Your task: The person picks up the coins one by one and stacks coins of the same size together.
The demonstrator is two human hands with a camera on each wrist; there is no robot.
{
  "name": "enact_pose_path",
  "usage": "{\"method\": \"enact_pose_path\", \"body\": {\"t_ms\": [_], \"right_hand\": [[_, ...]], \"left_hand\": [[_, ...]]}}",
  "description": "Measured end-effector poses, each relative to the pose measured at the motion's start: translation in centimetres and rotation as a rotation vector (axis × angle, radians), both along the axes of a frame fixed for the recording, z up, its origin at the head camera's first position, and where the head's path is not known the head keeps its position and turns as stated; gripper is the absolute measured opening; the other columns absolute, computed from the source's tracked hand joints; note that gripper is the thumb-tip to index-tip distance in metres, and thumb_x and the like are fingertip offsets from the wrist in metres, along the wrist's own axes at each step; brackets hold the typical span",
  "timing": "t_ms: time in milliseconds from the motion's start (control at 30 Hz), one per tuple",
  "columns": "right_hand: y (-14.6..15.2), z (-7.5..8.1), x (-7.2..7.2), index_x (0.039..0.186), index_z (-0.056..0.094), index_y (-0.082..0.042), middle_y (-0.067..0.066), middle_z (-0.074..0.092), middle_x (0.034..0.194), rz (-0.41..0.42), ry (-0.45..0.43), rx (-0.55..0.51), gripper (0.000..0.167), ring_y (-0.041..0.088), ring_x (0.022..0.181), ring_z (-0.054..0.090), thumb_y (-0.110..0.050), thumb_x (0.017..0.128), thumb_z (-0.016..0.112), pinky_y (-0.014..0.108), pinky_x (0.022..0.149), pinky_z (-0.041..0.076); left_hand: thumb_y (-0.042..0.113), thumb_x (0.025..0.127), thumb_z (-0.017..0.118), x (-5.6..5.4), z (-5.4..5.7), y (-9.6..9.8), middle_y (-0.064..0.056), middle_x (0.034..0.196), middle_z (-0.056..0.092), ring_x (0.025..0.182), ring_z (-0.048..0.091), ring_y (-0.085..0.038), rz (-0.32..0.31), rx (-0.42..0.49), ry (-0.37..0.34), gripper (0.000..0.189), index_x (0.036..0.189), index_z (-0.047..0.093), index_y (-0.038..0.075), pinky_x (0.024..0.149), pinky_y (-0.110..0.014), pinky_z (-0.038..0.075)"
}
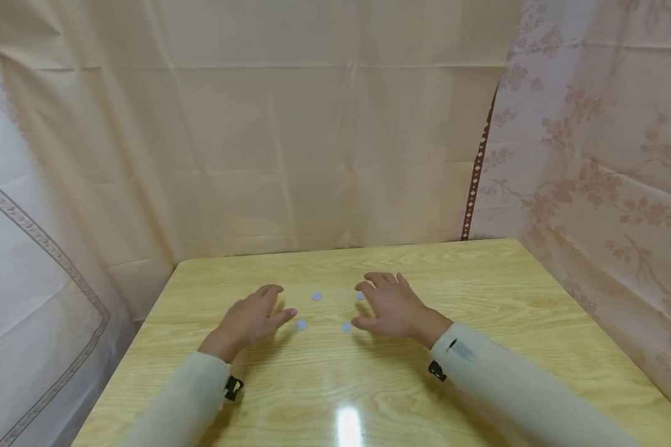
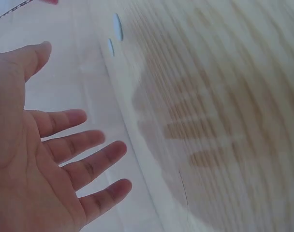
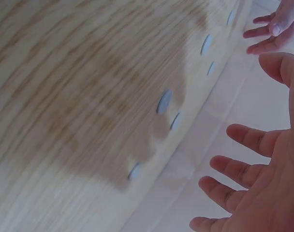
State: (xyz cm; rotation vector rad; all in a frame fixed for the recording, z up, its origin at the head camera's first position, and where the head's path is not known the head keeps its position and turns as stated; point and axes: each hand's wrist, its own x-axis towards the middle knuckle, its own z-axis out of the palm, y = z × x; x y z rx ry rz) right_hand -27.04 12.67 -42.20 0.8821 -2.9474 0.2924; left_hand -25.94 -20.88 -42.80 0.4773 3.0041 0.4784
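Several small flat pale-blue discs lie on the wooden table, among them a far-left disc (image 1: 315, 297), a near-left disc (image 1: 301, 325) and a near-right disc (image 1: 346, 326). My left hand (image 1: 251, 318) hovers just left of them, fingers spread and holding nothing. On the other side, my right hand (image 1: 394, 306) is held above the tabletop with its fingers apart, partly covering another disc (image 1: 360, 296). The right wrist view shows more discs, including one disc (image 3: 164, 101) in the hand's shadow. Both palms (image 2: 21, 164) are bare.
The wood-grain table (image 1: 335, 372) reflects a bright light near its front. Behind it hangs a beige curtain (image 1: 313, 136), and a floral cloth (image 1: 604, 174) falls along the right side. Each wrist has a small black device (image 1: 233, 388) strapped at the sleeve.
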Motion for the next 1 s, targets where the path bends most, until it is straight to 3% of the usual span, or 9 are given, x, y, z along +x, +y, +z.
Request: {"method": "enact_pose_path", "body": {"t_ms": [333,500,833,1000], "right_hand": [[-2.8,-0.5,0.1,0.14,0.061,-0.018,0.003,0.057,0.138,0.055,-0.014,-0.026,0.067,0.029,0.126,0.052,-0.064,0.092,0.065,0.056,0.106,0.041],[-3.7,-0.8,0.3,0.137,0.063,-0.02,0.001,0.06,0.134,0.046,-0.038,-0.027,0.063,0.026,0.121,0.053,-0.062,0.091,0.066,0.053,0.101,0.044],[-5.5,-1.5,-0.3,0.133,0.067,-0.02,0.002,0.064,0.129,0.065,-0.071,-0.054,0.057,0.029,0.117,0.058,-0.057,0.09,0.072,0.056,0.098,0.045],[-6.6,-1.7,-0.7,0.129,0.069,-0.021,-0.001,0.066,0.119,0.087,-0.105,-0.041,0.056,0.021,0.101,0.06,-0.057,0.087,0.075,0.05,0.088,0.046]], "left_hand": [[0.056,0.1,0.062,0.4,-0.3,0.6,-0.012,0.151,0.055,0.135,0.056,-0.036,0.064,0.155,-0.037,0.066,0.148,0.054,0.01,0.107,-0.059,0.046],[0.043,0.099,0.069,0.3,-0.7,1.4,-0.011,0.14,0.064,0.116,0.067,-0.029,0.085,0.224,-0.066,0.054,0.139,0.062,0.009,0.096,-0.053,0.054],[0.028,0.089,0.083,0.3,-1.0,2.4,-0.009,0.116,0.072,0.104,0.067,-0.025,0.118,0.254,-0.107,0.04,0.121,0.072,0.006,0.093,-0.05,0.055],[0.023,0.084,0.087,0.1,-1.3,2.7,-0.006,0.109,0.072,0.098,0.064,-0.02,0.123,0.233,-0.115,0.039,0.116,0.073,0.006,0.091,-0.047,0.055]]}}
